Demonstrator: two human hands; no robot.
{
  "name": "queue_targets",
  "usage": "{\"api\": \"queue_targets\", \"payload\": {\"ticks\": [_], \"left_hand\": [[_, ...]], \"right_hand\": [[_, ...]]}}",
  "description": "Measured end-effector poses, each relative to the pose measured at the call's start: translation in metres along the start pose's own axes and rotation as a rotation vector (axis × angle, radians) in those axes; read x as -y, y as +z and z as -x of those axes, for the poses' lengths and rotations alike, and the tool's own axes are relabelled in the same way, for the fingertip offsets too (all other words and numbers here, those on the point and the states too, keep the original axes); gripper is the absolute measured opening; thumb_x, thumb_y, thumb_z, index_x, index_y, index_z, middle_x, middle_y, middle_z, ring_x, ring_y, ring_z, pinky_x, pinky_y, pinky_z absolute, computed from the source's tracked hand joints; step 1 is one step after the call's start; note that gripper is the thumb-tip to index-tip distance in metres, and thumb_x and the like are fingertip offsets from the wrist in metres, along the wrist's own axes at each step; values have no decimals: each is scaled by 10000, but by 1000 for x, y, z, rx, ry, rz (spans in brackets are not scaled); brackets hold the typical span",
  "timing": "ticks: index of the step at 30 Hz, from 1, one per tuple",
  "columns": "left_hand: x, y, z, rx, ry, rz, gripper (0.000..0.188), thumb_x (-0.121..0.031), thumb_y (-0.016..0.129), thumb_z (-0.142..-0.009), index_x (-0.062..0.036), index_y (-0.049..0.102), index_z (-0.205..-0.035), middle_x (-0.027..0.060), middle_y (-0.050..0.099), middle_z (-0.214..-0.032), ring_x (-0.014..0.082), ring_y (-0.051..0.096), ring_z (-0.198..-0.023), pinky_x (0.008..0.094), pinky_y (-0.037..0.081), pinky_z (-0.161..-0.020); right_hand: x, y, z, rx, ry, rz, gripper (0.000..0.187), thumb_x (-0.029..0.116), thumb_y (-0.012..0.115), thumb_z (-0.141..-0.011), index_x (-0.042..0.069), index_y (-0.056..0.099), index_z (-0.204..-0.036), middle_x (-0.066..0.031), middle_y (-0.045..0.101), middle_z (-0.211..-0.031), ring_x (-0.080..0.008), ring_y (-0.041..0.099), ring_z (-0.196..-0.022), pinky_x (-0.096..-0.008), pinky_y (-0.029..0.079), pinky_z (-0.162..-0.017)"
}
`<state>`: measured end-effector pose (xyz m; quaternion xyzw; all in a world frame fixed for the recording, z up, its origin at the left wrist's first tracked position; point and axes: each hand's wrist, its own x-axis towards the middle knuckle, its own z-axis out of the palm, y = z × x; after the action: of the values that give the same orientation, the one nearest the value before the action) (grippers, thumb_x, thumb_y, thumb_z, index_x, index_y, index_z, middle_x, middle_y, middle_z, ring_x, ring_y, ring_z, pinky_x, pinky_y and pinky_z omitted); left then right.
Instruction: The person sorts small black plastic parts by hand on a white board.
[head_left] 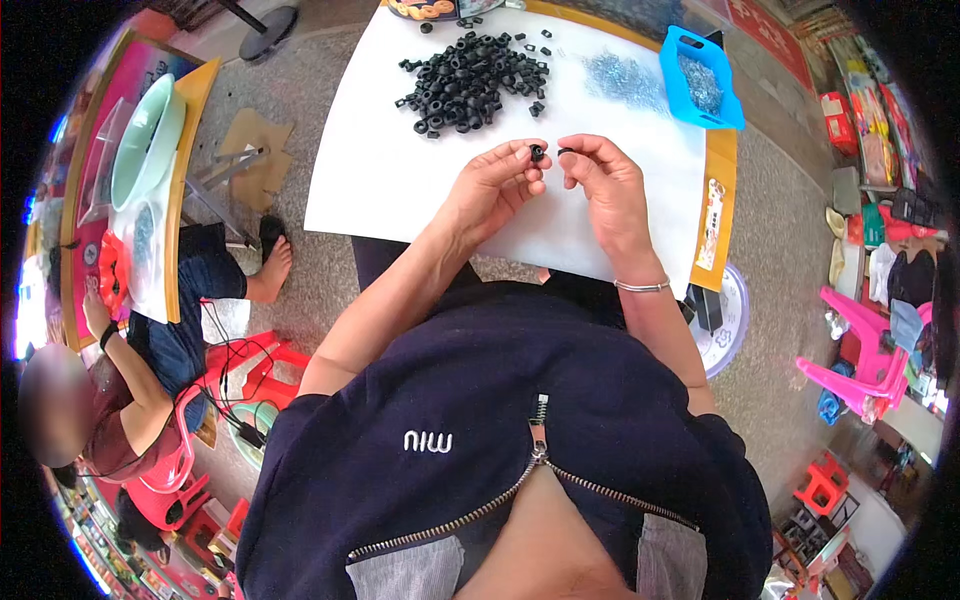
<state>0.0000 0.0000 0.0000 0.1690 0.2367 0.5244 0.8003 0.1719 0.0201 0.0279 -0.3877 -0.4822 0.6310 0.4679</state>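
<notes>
Over the near middle of the white table top (400,190), my left hand (498,185) pinches a small black plastic part (537,153) with a hole in it, between thumb and fingertips. Just to its right, my right hand (605,185) has thumb and forefinger closed on a small dark piece (565,151), mostly covered by the fingers. The two hands are close together but apart. Beyond them lies a heap of similar black plastic parts (470,85). Right of the heap, small shiny pieces (622,80) are spread on the table, too fine to make out.
A blue plastic basket (725,108) with small shiny pieces stands at the table's far right corner. A patterned container (425,8) sits at the far edge. Leftward, another person sits at a second table with a pale green basin (150,140). Pink stools (865,360) stand at right.
</notes>
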Motion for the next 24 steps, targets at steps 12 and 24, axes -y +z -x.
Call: {"api": "queue_targets", "payload": {"ticks": [12,24], "left_hand": [[-2,18,8,-57,45,-142,257,-135,548,-921,32,558,-1116,77,604,-909,137,583,-786,277,516,-743],[-7,25,12,-69,40,-156,264,-117,539,-921,35,566,-1135,83,626,-915,137,595,-794,280,528,-734]], "right_hand": [[14,14,12,-10,-113,167,167,40,620,-848,13,636,-1012,-23,643,-873,-73,584,-781,-211,477,-669],[25,15,14,-30,-169,268,138,20,591,-861,6,663,-977,-39,637,-925,-86,592,-804,-217,484,-682]]}}
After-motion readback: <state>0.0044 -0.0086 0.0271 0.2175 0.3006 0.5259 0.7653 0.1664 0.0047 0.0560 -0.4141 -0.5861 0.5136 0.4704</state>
